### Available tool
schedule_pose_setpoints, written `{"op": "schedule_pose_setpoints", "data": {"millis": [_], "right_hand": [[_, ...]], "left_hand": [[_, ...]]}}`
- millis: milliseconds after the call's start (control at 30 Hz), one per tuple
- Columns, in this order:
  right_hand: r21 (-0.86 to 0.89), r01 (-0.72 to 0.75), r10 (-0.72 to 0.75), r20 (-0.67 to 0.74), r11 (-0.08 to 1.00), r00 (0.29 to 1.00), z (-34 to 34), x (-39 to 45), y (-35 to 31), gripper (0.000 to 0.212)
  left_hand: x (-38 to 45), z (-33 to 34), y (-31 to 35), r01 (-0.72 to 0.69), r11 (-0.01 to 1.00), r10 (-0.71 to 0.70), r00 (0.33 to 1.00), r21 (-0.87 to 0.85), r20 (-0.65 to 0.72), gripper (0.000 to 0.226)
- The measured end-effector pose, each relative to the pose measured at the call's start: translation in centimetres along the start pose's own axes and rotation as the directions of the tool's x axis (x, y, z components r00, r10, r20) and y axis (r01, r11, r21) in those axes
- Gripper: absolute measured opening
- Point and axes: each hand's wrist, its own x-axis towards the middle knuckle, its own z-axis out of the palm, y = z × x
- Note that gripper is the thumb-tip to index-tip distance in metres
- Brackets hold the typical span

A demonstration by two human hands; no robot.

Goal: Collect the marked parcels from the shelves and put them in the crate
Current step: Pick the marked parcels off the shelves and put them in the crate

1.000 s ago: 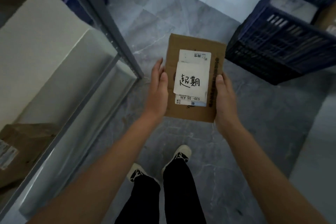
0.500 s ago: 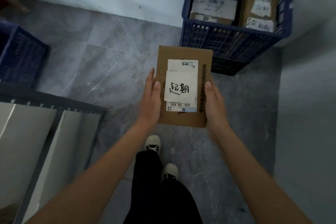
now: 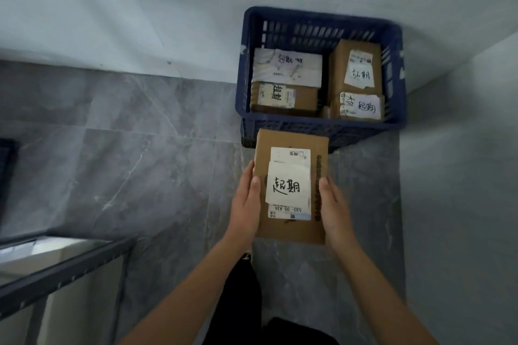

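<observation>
Compared with half a second ago, the blue crate (image 3: 319, 123) sits lower and more central in the upper right of the frame, its whole rim and all its contents now showing, and the held parcel (image 3: 291, 187) overlaps the crate's near wall instead of lying clear below it. The dark crate that was at the left edge is now only a sliver, and the shelf frame (image 3: 64, 266) has slid down to the lower left.

The parcel is a flat brown cardboard box at centre right of the frame, held level above the floor. It bears a white shipping label and, over that, a white slip with handwritten black characters. The left hand (image 3: 245, 204) clasps its left edge and the right hand (image 3: 333, 207) its right edge, thumbs lying on top and fingers out of sight beneath.

Inside the crate lie four parcels: a white-wrapped one (image 3: 287, 67) at the far left, a brown box (image 3: 283, 96) before it, a taller brown box (image 3: 356, 67) at the right and a small one (image 3: 360, 106) in front, each with a handwritten slip. Grey marbled floor tiles (image 3: 126, 162) and a pale wall (image 3: 140, 8) surround them. The person's dark trousers show at the bottom edge.
</observation>
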Motion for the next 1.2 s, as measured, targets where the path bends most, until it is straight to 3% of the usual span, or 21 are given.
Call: {"op": "schedule_pose_setpoints", "data": {"millis": [200, 400, 700, 1200], "right_hand": [[0.171, -0.131, 0.128, 0.029, 0.977, 0.991, 0.2, 4.5, -4.7, 0.031], [0.19, -0.024, 0.012, 0.063, 0.981, 0.998, -0.4, 14.0, -10.7, 0.039], [0.238, -0.029, -0.006, 0.143, 0.971, 0.99, 2.1, 29.4, -16.1, 0.039], [0.186, -0.077, 0.029, 0.248, 0.979, 0.968, 8.4, 40.8, -15.9, 0.038]], "left_hand": [[6.1, 1.2, 5.2, 0.051, 0.998, -0.053, 0.998, 0.046, 0.043, 0.04], [14.8, 4.4, 10.7, 0.021, 1.0, -0.021, 1.0, 0.006, 0.004, 0.041], [28.4, 7.4, 15.2, 0.035, 0.992, -0.024, 0.995, 0.117, -0.093, 0.044], [40.2, 6.4, 13.5, 0.087, 0.937, -0.065, 0.995, 0.339, -0.075, 0.05]]}}
